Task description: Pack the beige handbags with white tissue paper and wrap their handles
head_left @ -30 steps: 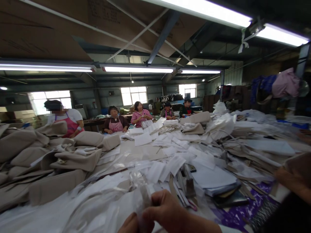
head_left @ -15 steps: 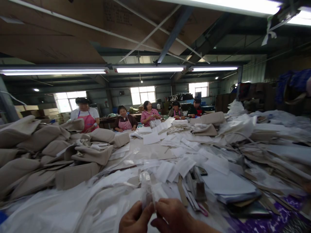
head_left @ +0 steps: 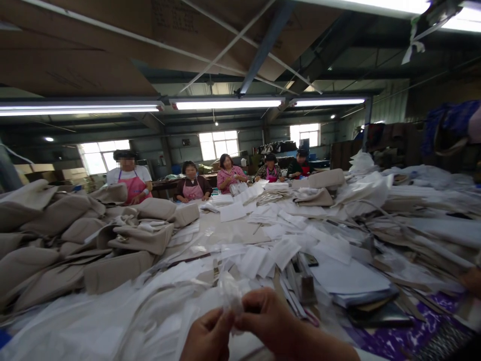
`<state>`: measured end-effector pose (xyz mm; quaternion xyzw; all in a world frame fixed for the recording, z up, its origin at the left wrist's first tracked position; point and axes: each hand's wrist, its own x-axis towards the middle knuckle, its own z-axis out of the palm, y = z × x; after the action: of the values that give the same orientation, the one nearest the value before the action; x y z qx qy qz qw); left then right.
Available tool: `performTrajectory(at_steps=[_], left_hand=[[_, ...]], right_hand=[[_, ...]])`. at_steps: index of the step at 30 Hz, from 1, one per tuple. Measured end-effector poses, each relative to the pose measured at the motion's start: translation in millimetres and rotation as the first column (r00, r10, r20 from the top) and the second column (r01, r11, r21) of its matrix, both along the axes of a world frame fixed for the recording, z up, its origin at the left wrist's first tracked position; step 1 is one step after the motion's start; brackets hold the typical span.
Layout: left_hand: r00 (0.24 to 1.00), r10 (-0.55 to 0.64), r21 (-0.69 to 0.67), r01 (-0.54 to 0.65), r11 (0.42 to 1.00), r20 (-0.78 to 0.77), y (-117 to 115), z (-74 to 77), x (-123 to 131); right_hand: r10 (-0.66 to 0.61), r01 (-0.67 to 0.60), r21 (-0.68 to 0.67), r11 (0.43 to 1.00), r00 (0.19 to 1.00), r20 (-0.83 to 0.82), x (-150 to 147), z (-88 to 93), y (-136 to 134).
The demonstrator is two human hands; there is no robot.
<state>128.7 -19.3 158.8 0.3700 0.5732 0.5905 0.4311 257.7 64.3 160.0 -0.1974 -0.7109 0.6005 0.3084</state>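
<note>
Both hands meet low in the middle of the view, around a piece of clear plastic film that stands up above the fingers. My left hand pinches its lower part between thumb and forefinger. From the right, my right hand grips the same film with curled fingers, its thumb close to the left one. What the film wraps, if anything, cannot be made out. Beneath the hands lie white sheets and clear plastic bags. Just beyond are several white paper slips.
Beige bag-like pieces are heaped at the left. A metal stapler-like tool, a stack of papers and purple plastic lie at the right. Several co-workers are across the table; lamps hang overhead.
My right hand has risen slightly and turned over the film, fingers now closer to the left hand. The film looks more bunched and lower. The view has shifted a little.
</note>
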Motion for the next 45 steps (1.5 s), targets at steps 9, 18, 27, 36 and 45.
performTrajectory(at_steps=[9, 18, 27, 36, 45], left_hand=[[0.971, 0.045, -0.099, -0.022, 0.995, 0.235, 14, -6.6, -7], [0.670, 0.141, 0.022, -0.184, 0.983, -0.729, 9, -29.2, 2], [0.998, -0.028, -0.195, 0.017, 0.981, -0.050, 10, -20.6, -1], [0.964, 0.111, -0.172, -0.070, 0.983, 0.240, 27, -7.2, -3], [0.824, 0.006, -0.081, -0.063, 0.995, -0.566, 22, -12.6, -1]], right_hand=[[0.040, -0.078, 0.319, 0.944, 0.991, 0.125, 7, -12.6, 17], [-0.061, 0.102, -0.203, 0.974, 0.978, 0.198, -23, -22.7, 23], [-0.072, 0.080, -0.278, 0.957, 0.997, 0.037, -17, -23.4, 17], [-0.256, 0.079, 0.544, 0.835, 0.932, 0.257, -7, -21.9, 11], [0.189, 0.010, -0.528, 0.849, 0.928, 0.322, 4, -3.4, 56]])
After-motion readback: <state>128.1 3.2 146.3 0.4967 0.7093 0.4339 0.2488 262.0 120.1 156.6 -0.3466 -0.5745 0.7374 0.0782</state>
